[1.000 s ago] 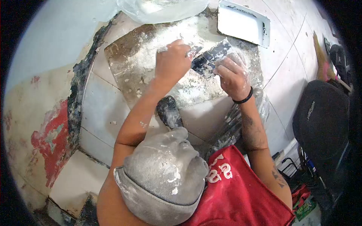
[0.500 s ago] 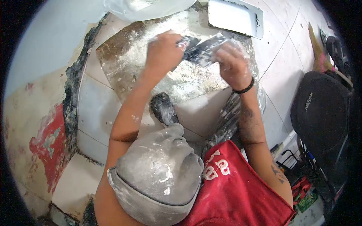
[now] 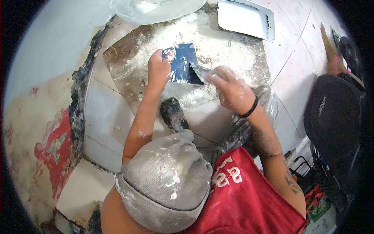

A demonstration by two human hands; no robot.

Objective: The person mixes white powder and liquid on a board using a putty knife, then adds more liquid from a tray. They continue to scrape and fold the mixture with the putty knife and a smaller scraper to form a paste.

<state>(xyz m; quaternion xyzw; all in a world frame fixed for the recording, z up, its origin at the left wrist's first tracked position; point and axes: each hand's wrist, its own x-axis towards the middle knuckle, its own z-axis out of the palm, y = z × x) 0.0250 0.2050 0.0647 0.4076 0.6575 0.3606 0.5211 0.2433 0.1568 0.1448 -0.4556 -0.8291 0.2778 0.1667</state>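
My left hand [image 3: 159,72] is closed around the left edge of a flat, dark blue putty spreader [image 3: 183,64], which is streaked with white putty. From the other side, my right hand [image 3: 231,87] grips a second putty spreader [image 3: 200,71], narrower in view and smeared grey-white. Its edge rests at the right side of the blue one, overlapping it in this view. White smears cover the fingers of both hands. Below them lies a worn board [image 3: 130,80] coated with white powder and dried compound.
A white tray [image 3: 245,20] with dark-stained edges stands at the board's far right. Behind the board is a translucent basin or bag [image 3: 156,9]. A peeling wall [image 3: 43,113] runs along the left. A black padded bag [image 3: 331,113] and a broom [image 3: 329,48] are at the right.
Both hands have come lower and nearer my body. The left spreader has turned to show its broad blue face, now mostly bare of putty, with the right spreader against its edge.
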